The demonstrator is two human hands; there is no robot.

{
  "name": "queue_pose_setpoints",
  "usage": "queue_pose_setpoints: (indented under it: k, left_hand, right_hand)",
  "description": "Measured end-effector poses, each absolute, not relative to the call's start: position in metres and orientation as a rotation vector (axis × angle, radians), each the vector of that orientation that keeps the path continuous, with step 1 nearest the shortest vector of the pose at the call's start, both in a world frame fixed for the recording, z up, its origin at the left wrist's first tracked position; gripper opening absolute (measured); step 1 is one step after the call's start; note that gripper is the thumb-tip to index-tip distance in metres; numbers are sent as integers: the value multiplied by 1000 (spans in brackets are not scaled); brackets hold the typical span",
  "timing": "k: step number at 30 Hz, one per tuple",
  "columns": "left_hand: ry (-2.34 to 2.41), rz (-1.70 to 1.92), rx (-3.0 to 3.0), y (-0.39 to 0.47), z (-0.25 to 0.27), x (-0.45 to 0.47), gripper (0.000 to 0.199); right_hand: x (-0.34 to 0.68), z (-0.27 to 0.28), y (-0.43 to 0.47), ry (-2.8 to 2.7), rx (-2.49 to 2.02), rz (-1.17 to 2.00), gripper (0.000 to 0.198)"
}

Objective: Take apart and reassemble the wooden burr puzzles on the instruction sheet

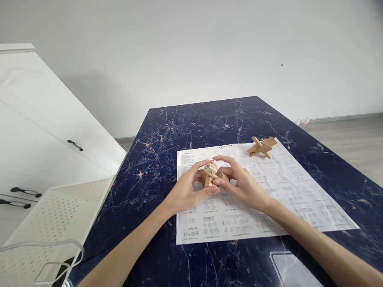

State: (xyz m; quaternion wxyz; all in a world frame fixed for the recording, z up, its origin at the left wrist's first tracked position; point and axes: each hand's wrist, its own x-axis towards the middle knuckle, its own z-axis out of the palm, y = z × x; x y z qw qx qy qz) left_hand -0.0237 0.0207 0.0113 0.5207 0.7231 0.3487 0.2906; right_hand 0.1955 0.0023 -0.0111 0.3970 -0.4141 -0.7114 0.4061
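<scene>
Between my two hands is a light wooden interlocking puzzle (210,170) with dark handwritten marks on its faces. My left hand (191,186) grips it from the left, thumb along its lower edge and index finger over the top. From the right, my right hand (241,181) closes on it with thumb and fingers. The fingers hide parts of the puzzle. Under the hands lies a large printed instruction sheet (263,179) with rows of small diagrams. On the sheet's far right part rests a second wooden puzzle (261,147), cross-shaped and also marked, apart from both hands.
The sheet lies on a dark blue marble-patterned table (179,127). At the near edge is a pale, flat, rounded-corner object (295,269), partly out of view. To the left stand a white cabinet (48,119) and a perforated white surface (60,215) with a pale cable (44,244).
</scene>
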Motion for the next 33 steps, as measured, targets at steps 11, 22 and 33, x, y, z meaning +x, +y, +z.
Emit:
queue_pose_setpoints:
  k: [11, 22, 33]
  left_hand:
    - [812, 673, 1803, 21, 9, -25, 68]
    - [671, 672, 1772, 16, 12, -24, 62]
    - [844, 730, 1739, 15, 7, -20, 38]
  right_hand:
    - [199, -11, 4, -1822, -1033, 1091, 51]
    - [201, -6, 7, -1790, -1092, 1186, 37]
    - [196, -5, 4, -1834, -1070, 1218, 33]
